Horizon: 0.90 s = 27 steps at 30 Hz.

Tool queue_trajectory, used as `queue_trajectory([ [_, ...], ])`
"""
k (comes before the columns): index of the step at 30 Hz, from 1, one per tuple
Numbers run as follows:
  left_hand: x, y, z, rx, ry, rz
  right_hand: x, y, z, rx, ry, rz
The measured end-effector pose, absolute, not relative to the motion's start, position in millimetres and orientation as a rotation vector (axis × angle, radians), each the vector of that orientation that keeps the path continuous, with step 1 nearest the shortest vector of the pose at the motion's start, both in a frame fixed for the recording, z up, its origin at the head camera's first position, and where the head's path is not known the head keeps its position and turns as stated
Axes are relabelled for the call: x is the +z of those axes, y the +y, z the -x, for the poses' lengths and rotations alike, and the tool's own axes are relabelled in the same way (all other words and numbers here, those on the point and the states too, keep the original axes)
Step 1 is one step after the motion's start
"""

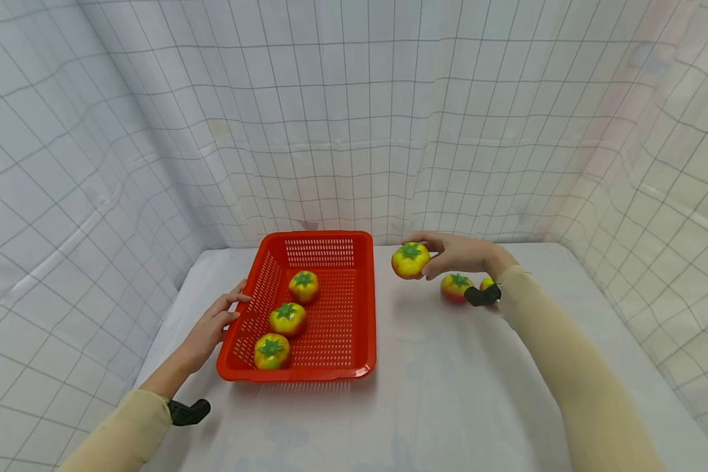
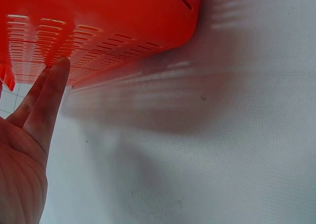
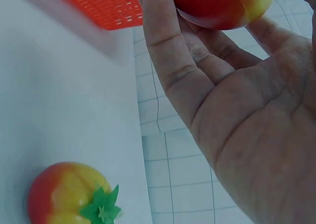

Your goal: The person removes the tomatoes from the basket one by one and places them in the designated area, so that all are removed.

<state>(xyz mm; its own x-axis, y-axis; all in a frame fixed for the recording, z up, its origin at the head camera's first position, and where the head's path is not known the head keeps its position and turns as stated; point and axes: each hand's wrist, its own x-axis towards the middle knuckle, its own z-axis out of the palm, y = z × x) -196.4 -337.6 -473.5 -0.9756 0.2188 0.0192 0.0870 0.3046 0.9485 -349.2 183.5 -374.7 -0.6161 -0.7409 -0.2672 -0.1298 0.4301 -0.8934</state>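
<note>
Right hand (image 1: 455, 254), fingers clamped on a fruit (image 1: 410, 263), could drop it by slackening; left hand (image 1: 208, 331), fingers apart, touches the red basket (image 1: 365, 308) at left.

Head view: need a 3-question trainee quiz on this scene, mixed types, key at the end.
1. How many fruits lie in the red basket?
2. True or false: the right hand is empty.
3. As the wearer sees it, the left hand is at which side of the red basket? A) far B) right C) left

Key: 1. Three. 2. False; it holds a red-yellow fruit. 3. C.
</note>
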Motion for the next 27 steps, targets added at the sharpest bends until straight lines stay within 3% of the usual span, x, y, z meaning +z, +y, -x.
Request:
queue_trajectory([
  [27, -471.8, -336.9, 195.4, 1.758, 2.449, -0.317, -388.7, 259.7, 340.0, -1.344, 2.049, 0.532],
])
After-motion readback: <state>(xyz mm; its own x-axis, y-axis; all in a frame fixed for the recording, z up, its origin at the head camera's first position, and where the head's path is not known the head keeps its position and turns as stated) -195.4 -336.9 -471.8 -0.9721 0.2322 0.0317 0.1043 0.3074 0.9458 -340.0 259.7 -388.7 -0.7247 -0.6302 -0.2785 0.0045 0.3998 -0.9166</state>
